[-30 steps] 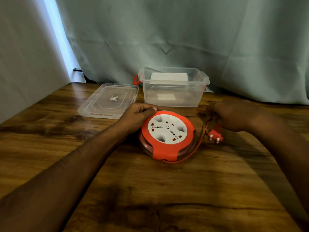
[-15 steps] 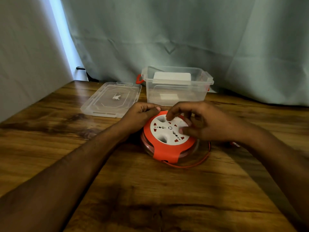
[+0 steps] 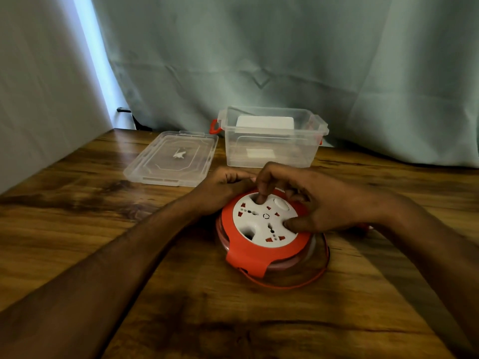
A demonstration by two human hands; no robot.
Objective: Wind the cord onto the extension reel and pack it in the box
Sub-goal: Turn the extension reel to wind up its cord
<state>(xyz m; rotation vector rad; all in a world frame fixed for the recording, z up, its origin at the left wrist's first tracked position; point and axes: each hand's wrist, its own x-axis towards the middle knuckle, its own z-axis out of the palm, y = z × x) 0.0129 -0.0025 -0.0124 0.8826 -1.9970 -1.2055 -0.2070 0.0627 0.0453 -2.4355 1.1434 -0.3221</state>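
The round extension reel (image 3: pixel 261 244), orange with a white socket face, lies flat on the wooden table (image 3: pixel 103 229). My left hand (image 3: pixel 223 187) grips its far left rim. My right hand (image 3: pixel 318 203) rests on the white face, its index finger pressed into a round recess and its thumb on the right side. A loop of orange cord (image 3: pixel 300 282) curves around the front right of the reel. The plug is hidden behind my right hand. The clear plastic box (image 3: pixel 272 149) with orange latches stands open behind the reel.
The box's clear lid (image 3: pixel 172 158) lies flat to the left of the box. A white pad sits inside the box at its back. A grey curtain hangs behind the table and a wall closes the left side.
My right hand left the plug at the right, came onto the reel's white face and put a finger in a recess. The white face has turned. The left hand stays on the rim.
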